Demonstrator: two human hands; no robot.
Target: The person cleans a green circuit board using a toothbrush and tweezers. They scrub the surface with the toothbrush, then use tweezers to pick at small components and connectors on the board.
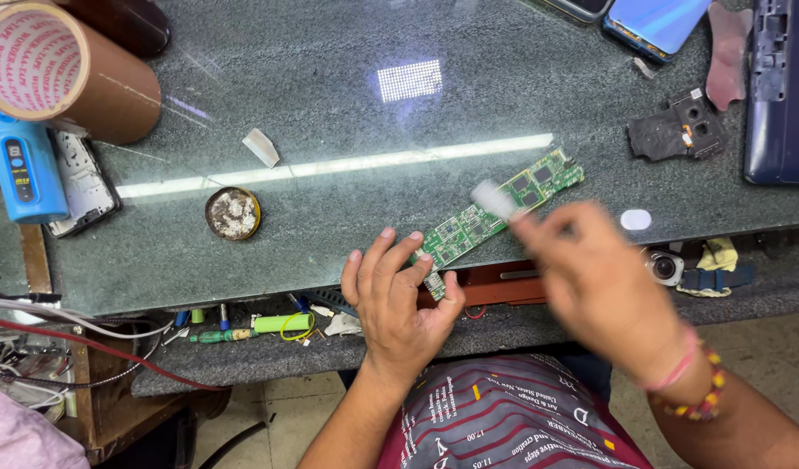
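Nearest the body, the left hand (399, 300) pins the lower end of a long green circuit board (495, 208) against the front edge of the desk (347, 113), fingers spread on top and the thumb curled under the board's end. The board lies slanting, its low end under that hand and its far end up and to the right on the glass top.

The right hand (595, 278) is blurred. Its fingers are pinched around the handle of a small brush (493, 198), whose pale bristle head rests on the middle of the board, just beyond the left fingertips.

Below the glass edge, an open ledge carries a green marker (282, 323), a small green screwdriver (217, 335) and scraps of wire.

Farther out on the desk, left of the board and well apart from it, stands a small round tin (233, 213) holding a whitish, crumbly paste. A white scrap (261, 147) lies just beyond it.

At the far left, a large roll of brown tape (61, 69) lies on its side, with a blue tool (22, 165) beside it. At the far right are a black camera module part (677, 130), a dark blue phone frame (781, 87) and a phone (655, 22) with a blue screen.
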